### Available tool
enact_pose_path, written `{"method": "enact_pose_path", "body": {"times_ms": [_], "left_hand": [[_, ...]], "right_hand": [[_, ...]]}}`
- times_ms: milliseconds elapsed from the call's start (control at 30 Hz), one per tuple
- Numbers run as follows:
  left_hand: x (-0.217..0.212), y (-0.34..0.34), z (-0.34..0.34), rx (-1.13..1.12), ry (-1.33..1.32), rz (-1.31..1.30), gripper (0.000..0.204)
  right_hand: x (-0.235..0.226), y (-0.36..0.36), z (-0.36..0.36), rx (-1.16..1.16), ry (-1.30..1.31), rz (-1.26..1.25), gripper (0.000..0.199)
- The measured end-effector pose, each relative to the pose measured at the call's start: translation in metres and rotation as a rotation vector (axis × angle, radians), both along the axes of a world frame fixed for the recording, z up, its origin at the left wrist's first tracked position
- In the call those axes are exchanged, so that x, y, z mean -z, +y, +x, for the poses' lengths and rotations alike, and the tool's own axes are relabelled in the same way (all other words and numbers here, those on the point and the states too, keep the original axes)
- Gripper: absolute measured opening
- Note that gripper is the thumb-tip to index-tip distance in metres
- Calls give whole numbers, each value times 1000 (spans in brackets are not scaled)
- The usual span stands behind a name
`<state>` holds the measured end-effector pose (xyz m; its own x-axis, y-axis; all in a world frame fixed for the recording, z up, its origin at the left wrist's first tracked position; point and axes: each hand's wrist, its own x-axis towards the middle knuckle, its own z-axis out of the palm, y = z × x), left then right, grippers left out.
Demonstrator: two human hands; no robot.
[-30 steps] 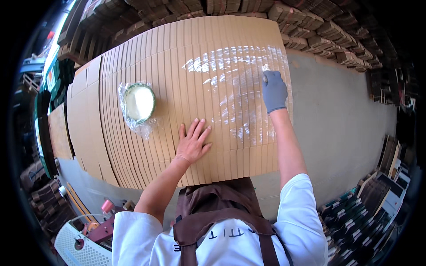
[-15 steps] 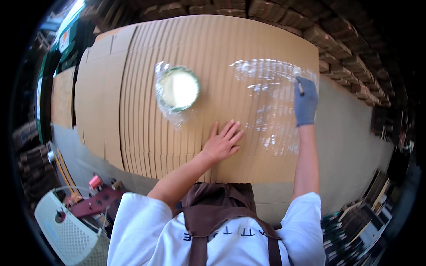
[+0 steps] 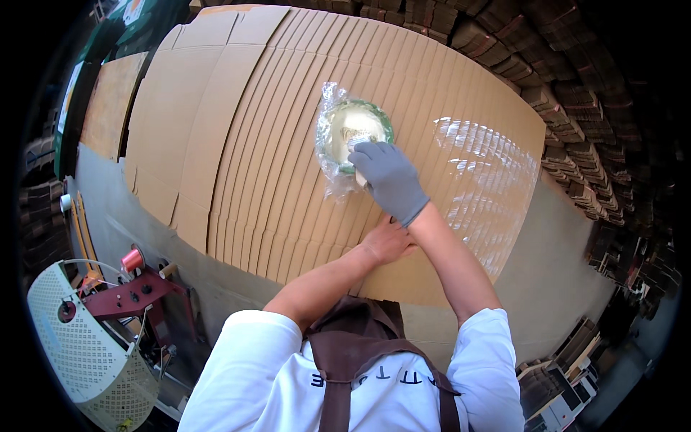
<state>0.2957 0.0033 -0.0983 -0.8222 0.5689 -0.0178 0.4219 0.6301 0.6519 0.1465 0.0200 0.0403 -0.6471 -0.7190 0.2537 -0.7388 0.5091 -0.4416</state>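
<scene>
My right hand [image 3: 389, 176], in a grey glove, is closed round a brush [image 3: 355, 134]. The bristles are down in a green-rimmed bowl [image 3: 389, 124] of pale, creamy liquid, and the handle's end shows below my fingers. Clear crinkled plastic film [image 3: 327, 155] wraps the bowl's left side. Bare, my left hand [image 3: 391, 242] lies on the overlapping cardboard sheets [image 3: 288, 158], beneath my right wrist. Its fingers are partly hidden by that wrist, but the hand looks flat. Wet, shiny streaks [image 3: 486, 165] coat the cardboard at the right.
Stacks of folded cardboard [image 3: 568, 108] line the far right. At the lower left stands a maroon machine [image 3: 133, 295] with a pale perforated guard [image 3: 79, 338] and a pink spool [image 3: 132, 259]. A wooden board [image 3: 111, 97] leans at the left beyond the sheets.
My right hand has brought the brush leftward from the streaked area into the bowl. My left hand has shifted slightly under the right wrist. The view has turned and moved.
</scene>
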Motion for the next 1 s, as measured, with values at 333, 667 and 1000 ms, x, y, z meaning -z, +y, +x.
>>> {"method": "enact_pose_path", "body": {"times_ms": [333, 667, 1000], "left_hand": [[-40, -13, -9, 70, 37, -215, 56], [-60, -57, -11, 93, 64, -68, 45], [-62, -95, -25, -60, 214, -179, 40]], "right_hand": [[32, 32, 10, 708, -1406, -1382, 18], [50, 62, 38, 562, -1546, -2219, 20], [22, 148, 150, 819, -113, -290, 24]]}}
